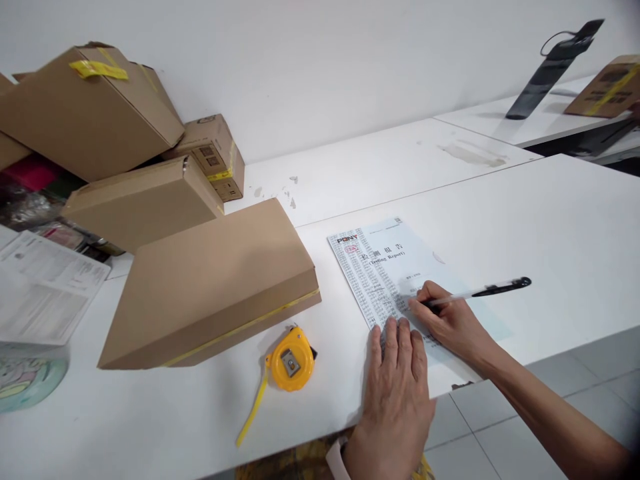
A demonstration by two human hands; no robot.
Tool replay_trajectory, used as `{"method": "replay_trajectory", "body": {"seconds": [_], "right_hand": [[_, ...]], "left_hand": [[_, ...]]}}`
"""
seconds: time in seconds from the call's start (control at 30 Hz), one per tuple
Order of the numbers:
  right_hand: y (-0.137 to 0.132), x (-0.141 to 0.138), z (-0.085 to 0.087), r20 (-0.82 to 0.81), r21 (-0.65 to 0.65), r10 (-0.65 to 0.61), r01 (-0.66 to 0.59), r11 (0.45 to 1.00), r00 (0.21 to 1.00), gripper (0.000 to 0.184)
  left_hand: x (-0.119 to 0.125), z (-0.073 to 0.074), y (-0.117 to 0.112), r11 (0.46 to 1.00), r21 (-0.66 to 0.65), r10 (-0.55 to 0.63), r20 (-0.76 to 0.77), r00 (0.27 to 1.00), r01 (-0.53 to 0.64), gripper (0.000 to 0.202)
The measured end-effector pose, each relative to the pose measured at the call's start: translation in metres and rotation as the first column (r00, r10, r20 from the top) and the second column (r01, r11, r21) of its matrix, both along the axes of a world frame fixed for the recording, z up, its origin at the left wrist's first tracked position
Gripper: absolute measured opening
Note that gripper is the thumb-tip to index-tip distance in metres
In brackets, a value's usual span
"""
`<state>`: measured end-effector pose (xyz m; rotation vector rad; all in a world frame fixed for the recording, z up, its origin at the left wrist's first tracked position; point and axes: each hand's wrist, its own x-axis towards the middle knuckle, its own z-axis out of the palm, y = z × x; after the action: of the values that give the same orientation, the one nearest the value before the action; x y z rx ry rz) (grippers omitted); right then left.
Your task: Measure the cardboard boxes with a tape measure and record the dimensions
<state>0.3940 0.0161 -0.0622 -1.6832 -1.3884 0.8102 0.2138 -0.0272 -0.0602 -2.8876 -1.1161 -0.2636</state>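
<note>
My right hand (453, 323) grips a pen (473, 293) with a clear barrel and black ends. The pen's writing end is at the testing report (405, 247), a pale blue printed sheet or booklet lying on the white table (540, 233). My left hand (397, 380) lies flat with fingers stretched out over the report's lower edge, pressing on it. Left of that hand sits a yellow tape measure (293, 360), a short length of its yellow strap or tape trailing toward the table's front edge.
A closed cardboard box (220, 280) lies left of the report. More boxes (100, 107) are piled at the back left, near printed papers (45, 287) and a clear container (33, 380). A dark bottle (545, 73) and another box (607, 87) stand at the far right.
</note>
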Motion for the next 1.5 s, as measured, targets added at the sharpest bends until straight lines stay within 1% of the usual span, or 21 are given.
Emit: {"method": "replay_trajectory", "body": {"seconds": [0.23,0.5,0.73,0.9,1.03,1.23,1.37,1.5], "right_hand": [[0.0001,-0.0023,0.0044,0.011,0.008,-0.044,0.044,0.999,0.999,0.039],[-0.0001,-0.0023,0.0055,0.021,0.002,-0.023,0.023,1.0,1.0,0.036],[0.001,-0.0024,0.0046,-0.012,-0.011,-0.052,0.051,0.999,0.999,0.034],[0.0014,-0.0015,0.0032,0.033,0.021,-0.043,0.042,0.999,0.999,0.033],[0.0005,-0.0011,0.0032,0.016,0.002,-0.053,0.053,0.999,0.998,0.032],[-0.0002,-0.0005,0.0035,0.02,0.018,-0.042,0.042,0.999,0.999,0.034],[0.0005,-0.0009,0.0037,0.015,0.014,-0.045,0.045,0.999,0.999,0.035],[0.0006,-0.0013,0.0033,-0.004,0.007,-0.049,0.049,0.999,0.999,0.037]], "left_hand": [[-0.0006,-0.0019,-0.0003,1.0,0.022,0.004,-0.01,1.0,-0.003,0.082],[-0.0005,-0.0005,-0.0011,1.0,-0.007,0.005,0.008,1.0,-0.005,0.076],[-0.0015,0.0015,-0.0012,1.0,-0.01,0.001,0.0,1.0,-0.001,0.081],[-0.001,-0.0001,-0.0009,1.0,-0.015,-0.005,-0.005,1.0,0.005,0.082],[-0.0009,-0.0002,-0.0001,1.0,-0.02,-0.002,0.003,1.0,0.002,0.082],[-0.0013,0.0004,-0.0012,1.0,-0.023,-0.004,0.004,1.0,0.005,0.077],[-0.0013,-0.0013,-0.002,1.0,-0.005,0.002,0.005,1.0,-0.002,0.08],[-0.0012,-0.0006,-0.0011,1.0,-0.018,-0.004,0.008,1.0,0.004,0.082]]}}
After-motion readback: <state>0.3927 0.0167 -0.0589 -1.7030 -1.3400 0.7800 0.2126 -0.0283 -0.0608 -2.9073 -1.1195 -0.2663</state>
